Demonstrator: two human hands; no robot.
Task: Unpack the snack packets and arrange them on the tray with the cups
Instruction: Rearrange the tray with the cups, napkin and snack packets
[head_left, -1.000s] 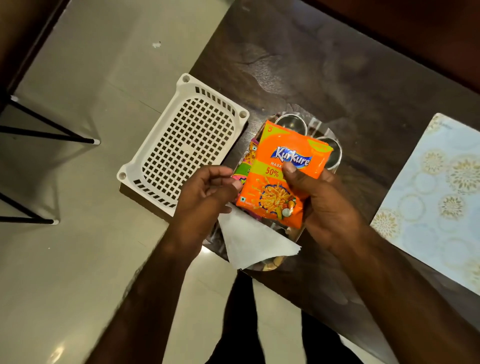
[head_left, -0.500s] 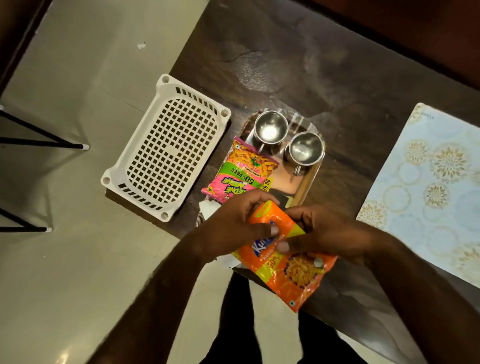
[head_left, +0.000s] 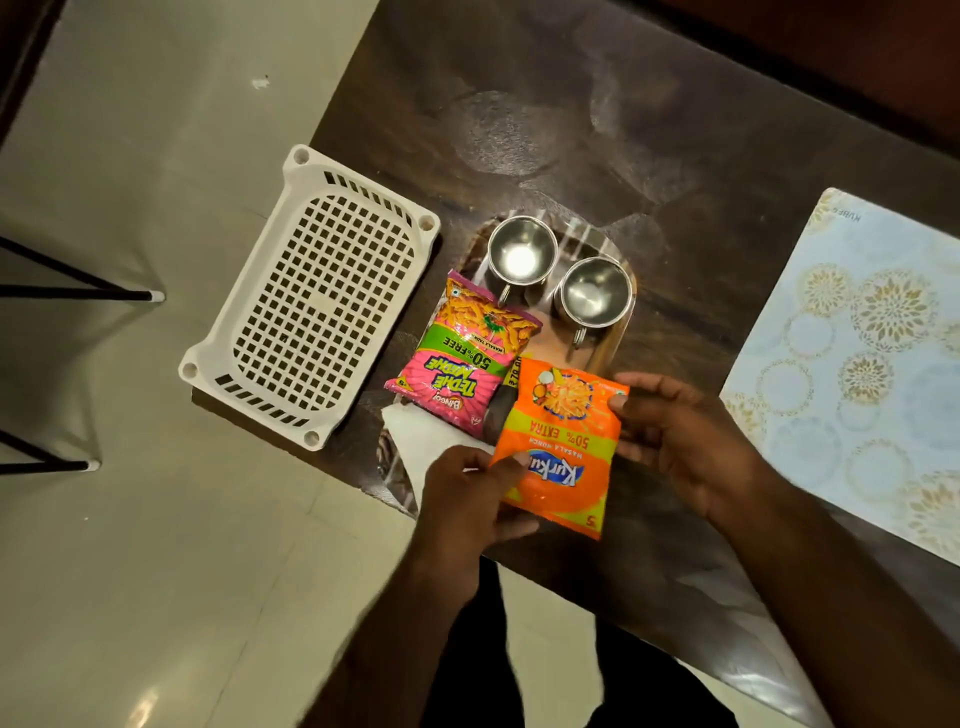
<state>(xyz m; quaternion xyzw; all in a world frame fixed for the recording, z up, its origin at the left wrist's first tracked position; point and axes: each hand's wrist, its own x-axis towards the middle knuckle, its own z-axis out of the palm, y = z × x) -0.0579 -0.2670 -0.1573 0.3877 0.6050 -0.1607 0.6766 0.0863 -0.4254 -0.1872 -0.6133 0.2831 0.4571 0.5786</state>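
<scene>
An orange snack packet (head_left: 563, 447) is held flat over the near end of the tray (head_left: 613, 338), upside down to me. My left hand (head_left: 467, 499) pinches its near left corner and my right hand (head_left: 680, 436) grips its right edge. A pink and green snack packet (head_left: 467, 358) lies on the tray's left side. Two steel cups (head_left: 521, 254) (head_left: 592, 293) stand side by side at the tray's far end. A white napkin (head_left: 421, 441) pokes out under the pink packet.
A white perforated plastic basket (head_left: 317, 296) sits upside down at the dark table's left corner, partly over the edge. A patterned light-blue placemat (head_left: 862, 353) lies at the right. Black chair legs (head_left: 78, 291) stand on the tiled floor at the left.
The orange packet was turned around and brought from near the table edge onto the tray beside the pink packet. Both hands moved forward with it.
</scene>
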